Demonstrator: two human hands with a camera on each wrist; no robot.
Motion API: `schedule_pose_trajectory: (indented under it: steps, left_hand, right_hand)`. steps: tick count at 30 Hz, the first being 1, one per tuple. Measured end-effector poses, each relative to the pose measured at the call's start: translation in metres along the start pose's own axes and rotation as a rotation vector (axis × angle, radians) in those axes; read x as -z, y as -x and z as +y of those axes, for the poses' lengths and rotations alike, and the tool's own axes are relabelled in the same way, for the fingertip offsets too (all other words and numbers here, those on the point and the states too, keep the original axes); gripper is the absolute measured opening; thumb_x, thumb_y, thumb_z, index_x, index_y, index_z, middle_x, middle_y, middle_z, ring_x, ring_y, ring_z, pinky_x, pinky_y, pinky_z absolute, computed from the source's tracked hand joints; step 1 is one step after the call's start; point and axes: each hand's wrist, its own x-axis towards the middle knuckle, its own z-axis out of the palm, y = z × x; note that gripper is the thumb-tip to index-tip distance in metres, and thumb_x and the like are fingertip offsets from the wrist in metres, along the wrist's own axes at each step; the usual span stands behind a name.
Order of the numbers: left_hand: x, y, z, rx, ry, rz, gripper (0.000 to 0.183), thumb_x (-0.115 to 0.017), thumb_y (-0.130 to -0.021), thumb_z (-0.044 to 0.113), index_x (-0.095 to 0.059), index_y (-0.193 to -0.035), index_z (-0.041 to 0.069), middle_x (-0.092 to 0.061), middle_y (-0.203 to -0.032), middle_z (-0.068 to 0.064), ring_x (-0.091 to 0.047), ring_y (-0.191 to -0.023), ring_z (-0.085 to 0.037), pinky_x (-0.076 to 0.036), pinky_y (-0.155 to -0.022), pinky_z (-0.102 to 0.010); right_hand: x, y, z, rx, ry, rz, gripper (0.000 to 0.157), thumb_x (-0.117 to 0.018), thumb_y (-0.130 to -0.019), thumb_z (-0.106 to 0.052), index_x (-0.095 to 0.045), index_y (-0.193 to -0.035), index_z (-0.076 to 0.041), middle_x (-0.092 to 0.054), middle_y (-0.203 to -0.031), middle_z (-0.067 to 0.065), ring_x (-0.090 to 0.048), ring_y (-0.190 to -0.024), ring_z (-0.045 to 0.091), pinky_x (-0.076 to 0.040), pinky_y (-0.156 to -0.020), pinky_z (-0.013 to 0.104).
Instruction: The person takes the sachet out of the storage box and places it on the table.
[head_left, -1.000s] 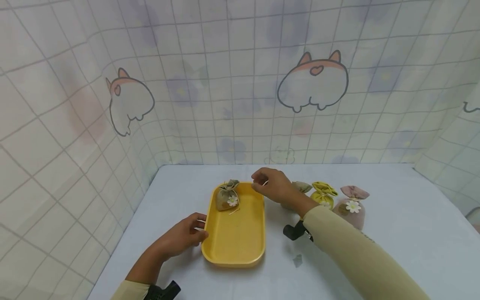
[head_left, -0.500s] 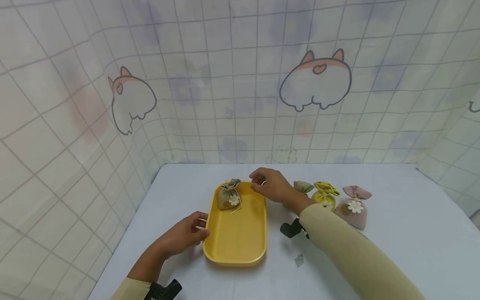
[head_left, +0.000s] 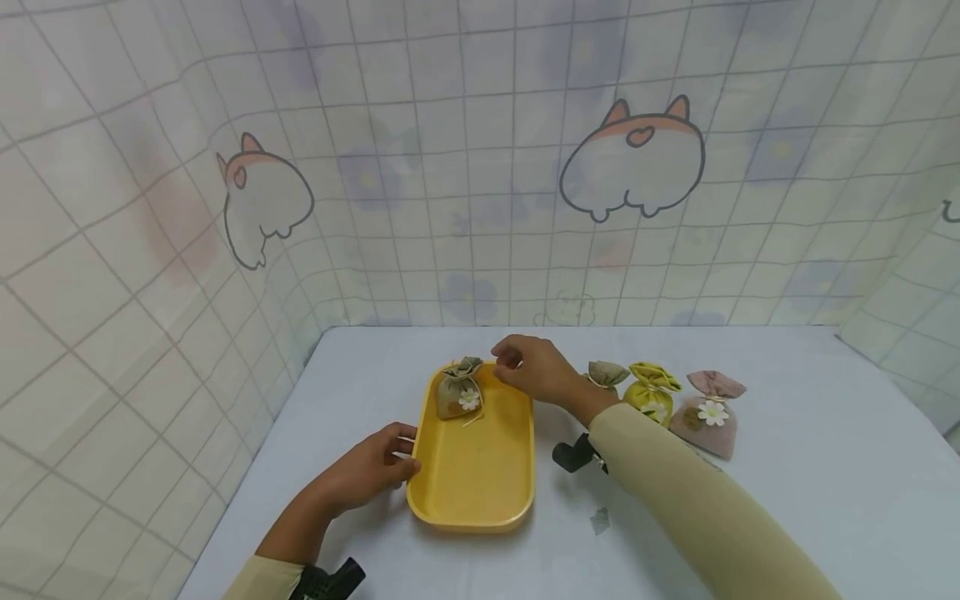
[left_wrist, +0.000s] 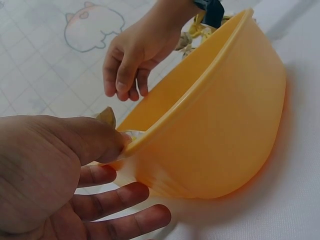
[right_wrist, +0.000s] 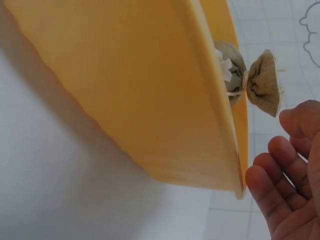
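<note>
A yellow plastic tub (head_left: pixel 471 487) stands on the table with a small grey-green drawstring pouch (head_left: pixel 458 398) inside, at its far left end. The pouch bears a white flower and its gathered top (right_wrist: pixel 264 82) rises above the rim. At the tub's left side, my left hand (head_left: pixel 375 467) touches the rim with its thumb; the other fingers extend loosely outside the wall (left_wrist: pixel 215 135). Over the far right part of the tub hovers my right hand (head_left: pixel 536 367), fingers loosely bent and holding nothing. In the right wrist view its fingertips are close to the pouch's top but apart from it.
Right of the tub stand another grey-green pouch (head_left: pixel 607 374), a yellow pouch (head_left: pixel 651 398) and a pink pouch (head_left: pixel 705 423), partly behind my right forearm. A small grey patch (head_left: pixel 600 521) lies on the white table (head_left: pixel 825 467). A patterned curtain (head_left: pixel 480 167) encloses the back and sides.
My right hand has drifted slightly left over the tub, towards the pouch inside. The left hand stays at the rim, and the pouches keep their places.
</note>
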Motion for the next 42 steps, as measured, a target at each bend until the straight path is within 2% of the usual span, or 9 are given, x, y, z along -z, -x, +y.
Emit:
schedule_pose_trajectory:
  steps: [19, 31, 42]
  left_hand:
    - [0.0, 0.003, 0.0, 0.007, 0.001, 0.008, 0.046, -0.072, -0.097, 0.022, -0.055, -0.138, 0.012, -0.064, -0.129, -0.009, -0.065, -0.107, -0.022, -0.058, -0.085, -0.042]
    - [0.0, 0.001, -0.001, 0.0, -0.003, 0.001, 0.047, -0.072, -0.097, 0.023, -0.054, -0.139, 0.012, -0.064, -0.128, -0.009, -0.065, -0.107, -0.022, -0.058, -0.085, -0.042]
    - [0.0, 0.002, -0.002, -0.019, 0.005, 0.001, 0.047, -0.071, -0.097, 0.022, -0.054, -0.139, 0.01, -0.064, -0.128, -0.01, -0.065, -0.108, -0.024, -0.059, -0.084, -0.041]
  right_hand:
    - [-0.008, -0.012, -0.01, 0.001, 0.031, -0.04, 0.032, -0.071, -0.097, -0.019, -0.067, -0.126, -0.008, -0.07, -0.105, 0.0, -0.065, -0.097, 0.016, -0.056, -0.085, 0.034]
    - [-0.015, -0.014, -0.01, 0.001, 0.052, -0.058, 0.032, -0.069, -0.097, -0.018, -0.067, -0.128, -0.01, -0.07, -0.108, 0.001, -0.065, -0.1, 0.017, -0.056, -0.086, 0.033]
    - [-0.017, -0.013, -0.011, -0.013, 0.042, -0.062, 0.02, -0.073, -0.096, -0.023, -0.069, -0.114, -0.015, -0.069, -0.103, -0.003, -0.065, -0.096, 0.014, -0.056, -0.085, 0.032]
